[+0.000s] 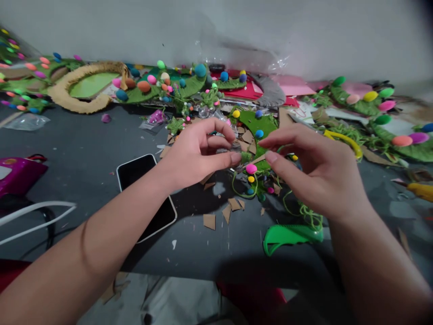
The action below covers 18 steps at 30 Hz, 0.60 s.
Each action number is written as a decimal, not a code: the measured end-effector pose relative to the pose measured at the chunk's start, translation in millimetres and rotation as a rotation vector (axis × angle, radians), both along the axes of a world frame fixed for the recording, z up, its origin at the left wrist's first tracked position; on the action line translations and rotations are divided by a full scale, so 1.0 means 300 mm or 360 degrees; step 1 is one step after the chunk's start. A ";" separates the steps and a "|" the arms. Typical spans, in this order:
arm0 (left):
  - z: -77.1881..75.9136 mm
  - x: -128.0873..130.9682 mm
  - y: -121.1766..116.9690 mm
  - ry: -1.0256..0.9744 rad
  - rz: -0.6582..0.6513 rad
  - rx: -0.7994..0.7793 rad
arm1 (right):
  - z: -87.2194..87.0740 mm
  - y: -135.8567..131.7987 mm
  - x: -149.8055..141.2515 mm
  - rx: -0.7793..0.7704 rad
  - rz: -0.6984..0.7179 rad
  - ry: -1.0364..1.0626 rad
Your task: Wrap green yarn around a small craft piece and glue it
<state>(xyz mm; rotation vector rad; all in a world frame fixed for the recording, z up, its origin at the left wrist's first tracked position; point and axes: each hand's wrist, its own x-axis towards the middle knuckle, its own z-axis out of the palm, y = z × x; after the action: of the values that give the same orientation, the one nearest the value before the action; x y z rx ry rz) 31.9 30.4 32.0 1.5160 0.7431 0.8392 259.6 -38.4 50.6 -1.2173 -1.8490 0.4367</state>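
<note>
My left hand [198, 155] hovers over the middle of the table, fingers curled and thumb apart from them. A small fuzzy green piece [246, 157] shows just beyond its thumb tip; I cannot tell whether they touch. Facing it, my right hand [311, 167] has thumb and index finger bent towards each other with a gap between. A thin tan strip [256, 160] ends near the right thumb; whether it touches is unclear. Behind the hands lie a green crescent-shaped piece [252, 122] with coloured pom-poms, a pink pom-pom [251, 169] and cardboard scraps [248, 136].
A smartphone [162, 216] lies under my left forearm. Near the front are a green cutter-like tool [294, 234], green yarn [309, 214] and cardboard bits [209, 221]. Yellow-handled scissors [348, 141] lie right. A tan wrapped ring [62, 92] and pom-pom pieces line the wall.
</note>
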 end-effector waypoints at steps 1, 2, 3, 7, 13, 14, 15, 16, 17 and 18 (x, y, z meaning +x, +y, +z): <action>-0.004 -0.003 0.003 -0.0040 -0.0010 -0.0020 | -0.003 -0.003 0.000 0.0027 0.0034 0.0042; -0.007 -0.005 0.005 -0.0080 -0.0025 -0.0046 | -0.006 -0.005 -0.001 0.0050 0.0057 0.0071; -0.010 -0.008 0.007 -0.0120 -0.0045 -0.0076 | -0.009 -0.006 -0.003 0.0065 0.0073 0.0087; -0.007 -0.015 0.009 -0.0240 -0.0109 -0.0190 | -0.022 0.004 -0.011 0.0078 0.0072 0.0139; 0.016 -0.011 -0.007 -0.0053 -0.0087 -0.0190 | -0.008 -0.053 0.055 -0.0141 -0.0188 0.0098; 0.018 -0.009 -0.009 -0.0007 -0.0062 -0.0155 | 0.002 -0.092 0.090 -0.0207 -0.0228 -0.0008; 0.020 -0.008 -0.010 0.0030 -0.0036 -0.0120 | 0.014 -0.140 0.132 -0.0248 -0.0277 -0.0097; 0.022 -0.006 -0.011 0.0055 -0.0013 -0.0092 | 0.025 -0.198 0.179 -0.0263 -0.0329 -0.0166; 0.024 -0.005 -0.011 0.0064 0.0000 -0.0073 | 0.035 -0.262 0.233 -0.0271 -0.0375 -0.0229; 0.025 -0.004 -0.011 0.0063 0.0011 -0.0061 | 0.041 -0.329 0.290 -0.0275 -0.0415 -0.0284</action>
<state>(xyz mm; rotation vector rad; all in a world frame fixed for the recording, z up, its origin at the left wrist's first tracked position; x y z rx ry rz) 30.7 27.0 39.6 1.5002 0.7899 0.7976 346.7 -137.1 63.0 -1.6374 -1.7945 0.3566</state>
